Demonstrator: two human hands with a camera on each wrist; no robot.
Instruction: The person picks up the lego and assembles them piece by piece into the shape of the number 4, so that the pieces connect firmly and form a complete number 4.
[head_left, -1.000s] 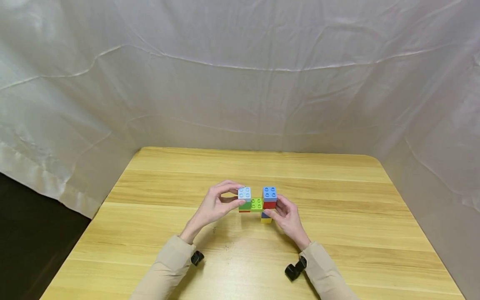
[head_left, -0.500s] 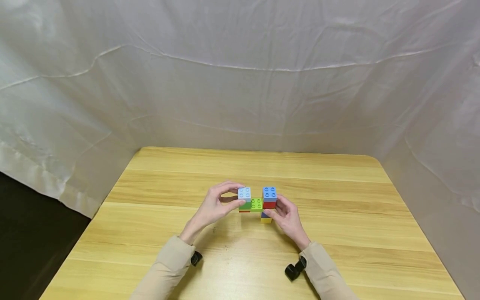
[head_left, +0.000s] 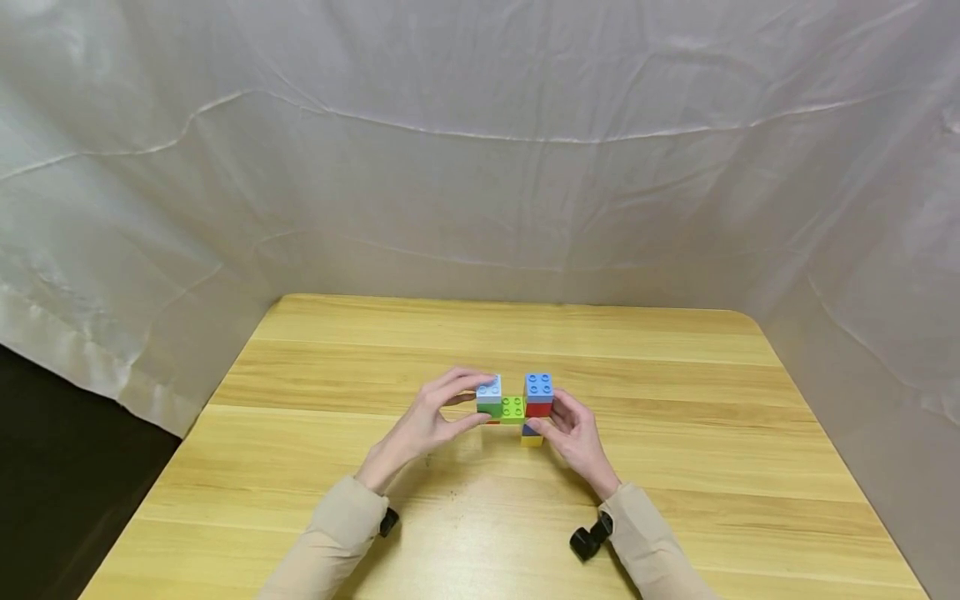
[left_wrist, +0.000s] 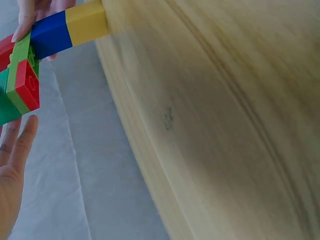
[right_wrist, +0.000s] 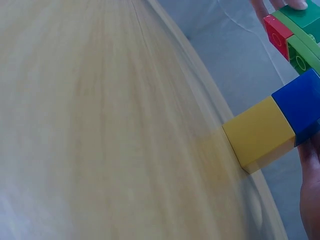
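Note:
A structure of toy building bricks stands mid-table between both hands. Its base is a yellow brick [right_wrist: 260, 132] under a dark blue brick [left_wrist: 51, 36], carrying a lime green brick [head_left: 513, 409] that spans sideways. On its left end sit a green brick [head_left: 490, 410] and a light blue brick [head_left: 489, 388]; a small red brick [left_wrist: 27, 85] hangs beneath. Another red brick [head_left: 537, 410] and a blue brick [head_left: 538, 387] top the right end. My left hand [head_left: 427, 414] pinches the left stack, thumb in front. My right hand [head_left: 576, 440] grips the right stack, its far fingers hidden.
The wooden table [head_left: 675, 400] extends around the bricks on all sides. A pale curtain [head_left: 480, 183] hangs behind and along the sides. Black wrist cameras sit at both sleeves, the right one [head_left: 588, 537] showing more fully.
My left hand's fingers have shifted over the top of the light blue brick, and its thumb has slid lower. The right hand and the brick structure stay in place.

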